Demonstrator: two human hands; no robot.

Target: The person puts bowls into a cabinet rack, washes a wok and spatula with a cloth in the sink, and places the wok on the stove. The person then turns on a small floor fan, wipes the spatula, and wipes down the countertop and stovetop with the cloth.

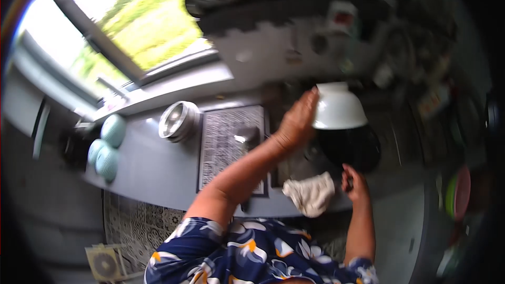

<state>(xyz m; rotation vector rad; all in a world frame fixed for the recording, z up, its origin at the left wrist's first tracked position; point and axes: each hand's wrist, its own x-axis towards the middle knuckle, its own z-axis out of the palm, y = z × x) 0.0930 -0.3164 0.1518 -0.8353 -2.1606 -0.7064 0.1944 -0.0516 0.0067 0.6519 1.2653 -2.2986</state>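
My left hand (299,118) is closed on the side of a white bowl (341,108). The bowl is turned over, its foot up and its rim down, above a round black pan (353,150). What is under the bowl is hidden. Near the pan's front edge, my right hand (355,183) has its fingers curled; something dark shows at them, too blurred to name. A crumpled cream cloth (310,194) lies between my right hand and a patterned board or mat (223,137).
A dark, blurred object with a bright glint (247,137) lies on the patterned mat. Stacked metal bowls (179,121) and several pale green rounded items (108,163) stand along the grey counter (142,165). Pink and green basins (458,193) are at right. A window (147,26) is behind.
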